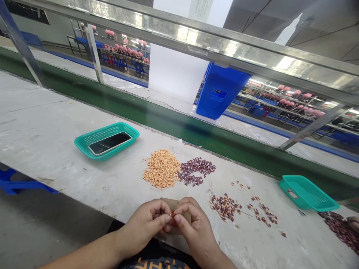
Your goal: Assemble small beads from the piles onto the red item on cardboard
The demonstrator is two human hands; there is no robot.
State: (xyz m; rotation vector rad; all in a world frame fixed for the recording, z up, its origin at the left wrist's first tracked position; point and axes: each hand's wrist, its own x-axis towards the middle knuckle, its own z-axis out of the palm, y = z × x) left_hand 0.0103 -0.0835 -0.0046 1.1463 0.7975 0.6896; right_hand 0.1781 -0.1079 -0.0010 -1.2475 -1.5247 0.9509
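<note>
- Broadly, a pale worktop slants across.
- On it, an orange heap touches a purple heap.
- Nearer, left hand and right hand almost meet.
- Left fingertips pinch a tiny orange piece between the hands; what the right fingertips grip, I cannot tell.

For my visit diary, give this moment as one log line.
left hand: pinching tiny orange piece | right hand: close beside it | between hands: red item | ahead: orange pile, purple pile
</note>
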